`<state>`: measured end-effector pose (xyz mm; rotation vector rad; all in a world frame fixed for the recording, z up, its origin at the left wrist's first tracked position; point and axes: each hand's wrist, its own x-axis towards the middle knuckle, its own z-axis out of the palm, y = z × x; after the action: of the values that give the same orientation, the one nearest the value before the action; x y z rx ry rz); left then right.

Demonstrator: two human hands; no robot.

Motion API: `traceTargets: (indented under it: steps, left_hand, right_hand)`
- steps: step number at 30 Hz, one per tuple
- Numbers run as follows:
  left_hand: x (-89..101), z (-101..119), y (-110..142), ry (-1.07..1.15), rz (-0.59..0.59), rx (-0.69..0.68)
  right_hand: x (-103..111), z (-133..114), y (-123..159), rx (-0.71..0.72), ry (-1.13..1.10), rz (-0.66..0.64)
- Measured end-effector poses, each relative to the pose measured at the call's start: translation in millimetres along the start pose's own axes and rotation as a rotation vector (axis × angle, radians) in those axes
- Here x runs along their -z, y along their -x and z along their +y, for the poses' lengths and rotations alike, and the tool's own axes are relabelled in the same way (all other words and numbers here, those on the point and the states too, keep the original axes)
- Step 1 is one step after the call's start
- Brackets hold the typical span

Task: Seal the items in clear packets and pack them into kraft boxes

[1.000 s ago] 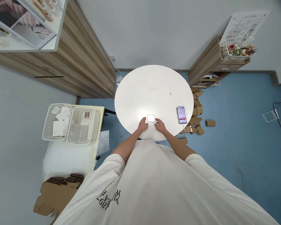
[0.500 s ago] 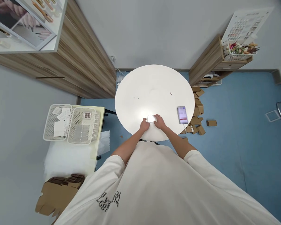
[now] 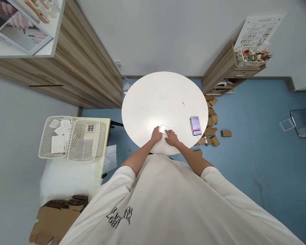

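Observation:
A small flat white square piece [image 3: 163, 128] with a pale rim is near the front edge of the round white table [image 3: 163, 88]. It sits slightly turned, between my hands. My left hand [image 3: 156, 135] is closed on its left edge, thumb and fingers together. At its lower right side, my right hand [image 3: 171, 138] pinches the corner with bent fingers. Whether the piece is a thin case or a card is too small to tell. To the right lies a phone-like device [image 3: 196, 126] with a blurred purple screen and a white cable.
At left, a side table holds two white baskets [image 3: 83, 139] with papers and clear packs, plus flattened cardboard [image 3: 57, 219]. Small brown boxes [image 3: 211, 119] lie on the blue floor at right. A wooden cabinet [image 3: 97, 58] and a drawer unit [image 3: 219, 69] flank the table.
The white square has turned a little from its straight position. My right hand has slid down from its right side to the lower right corner. The whole view has shifted slightly.

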<state>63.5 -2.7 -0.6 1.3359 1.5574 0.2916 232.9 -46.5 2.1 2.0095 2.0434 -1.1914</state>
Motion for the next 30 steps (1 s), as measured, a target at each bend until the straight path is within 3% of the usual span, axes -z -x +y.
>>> traceTargets:
  steps: [5,9,17,22,30]
  left_hand:
    - [-10.7,-4,22,0.049,-0.034,0.182]
    - [-18.0,-2,29,0.144,-0.086,0.114]
    - [-11.2,-10,24,0.200,-0.029,0.085]
    - [-11.0,-10,25,0.182,0.017,0.041]
    - [-0.4,5,22,0.089,0.186,-0.064]
  right_hand:
    - [18,2,-24,0.017,-0.034,0.085]
    - [19,5,-29,0.017,-0.020,0.001]
    - [-6,0,2,-0.067,-0.144,-0.003]
    - [-7,-5,6,-0.080,-0.209,0.102]
    - [19,-16,6,-0.045,-0.249,0.268]
